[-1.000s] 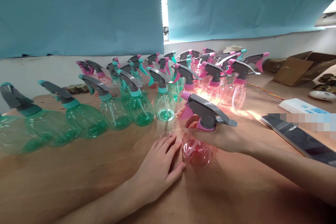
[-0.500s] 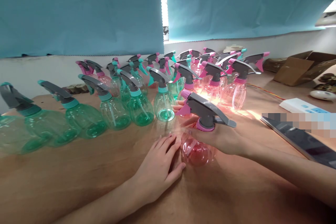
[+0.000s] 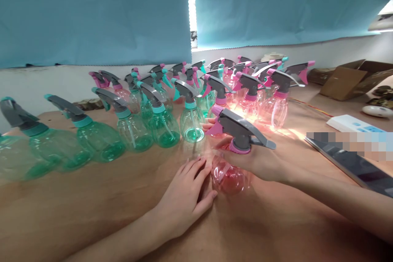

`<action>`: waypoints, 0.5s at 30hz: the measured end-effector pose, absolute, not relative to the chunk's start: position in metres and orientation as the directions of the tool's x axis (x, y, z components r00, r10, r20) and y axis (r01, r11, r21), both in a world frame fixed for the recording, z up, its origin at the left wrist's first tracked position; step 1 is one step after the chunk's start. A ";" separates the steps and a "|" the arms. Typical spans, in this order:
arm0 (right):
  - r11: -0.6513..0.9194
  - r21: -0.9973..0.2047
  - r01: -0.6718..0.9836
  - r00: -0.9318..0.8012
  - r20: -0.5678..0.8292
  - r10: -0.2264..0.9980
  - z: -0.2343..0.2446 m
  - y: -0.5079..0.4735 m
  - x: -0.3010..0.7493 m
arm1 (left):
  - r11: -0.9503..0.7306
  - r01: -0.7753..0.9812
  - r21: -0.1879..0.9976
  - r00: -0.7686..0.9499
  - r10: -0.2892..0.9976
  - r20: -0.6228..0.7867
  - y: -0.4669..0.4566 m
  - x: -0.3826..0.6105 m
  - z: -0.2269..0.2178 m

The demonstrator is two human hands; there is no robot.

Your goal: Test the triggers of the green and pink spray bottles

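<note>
My right hand point(image 3: 260, 161) is wrapped round the neck of a pink spray bottle point(image 3: 229, 176) with a grey trigger head point(image 3: 241, 129), which stands on the wooden table point(image 3: 92, 200). Its pink nozzle points left, toward a green bottle point(image 3: 192, 123) in the front row. My left hand point(image 3: 184, 198) lies flat on the table just left of the pink bottle, fingers stretched out, thumb close to the bottle's base. Nothing is in the left hand.
Rows of green spray bottles point(image 3: 101, 139) stand at the left and back, pink ones point(image 3: 276, 106) at the back right. A white power strip point(image 3: 353, 125), a dark flat panel point(image 3: 350, 161) and a cardboard box point(image 3: 350, 77) lie to the right. Blue curtains hang behind.
My right hand has shifted the pink bottle slightly left and away, closer to the front row. The left hand has stayed flat on the table.
</note>
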State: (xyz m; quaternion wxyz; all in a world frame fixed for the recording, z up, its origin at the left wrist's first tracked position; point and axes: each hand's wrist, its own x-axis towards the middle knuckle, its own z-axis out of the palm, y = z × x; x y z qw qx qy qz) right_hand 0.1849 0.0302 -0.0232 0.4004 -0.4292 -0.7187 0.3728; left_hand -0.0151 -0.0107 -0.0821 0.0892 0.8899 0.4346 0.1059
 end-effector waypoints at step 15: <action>0.380 -0.892 0.246 -0.333 0.290 0.897 -0.021 0.030 0.184 | -0.605 0.753 0.259 0.596 0.794 0.120 -0.010 -0.015 -0.082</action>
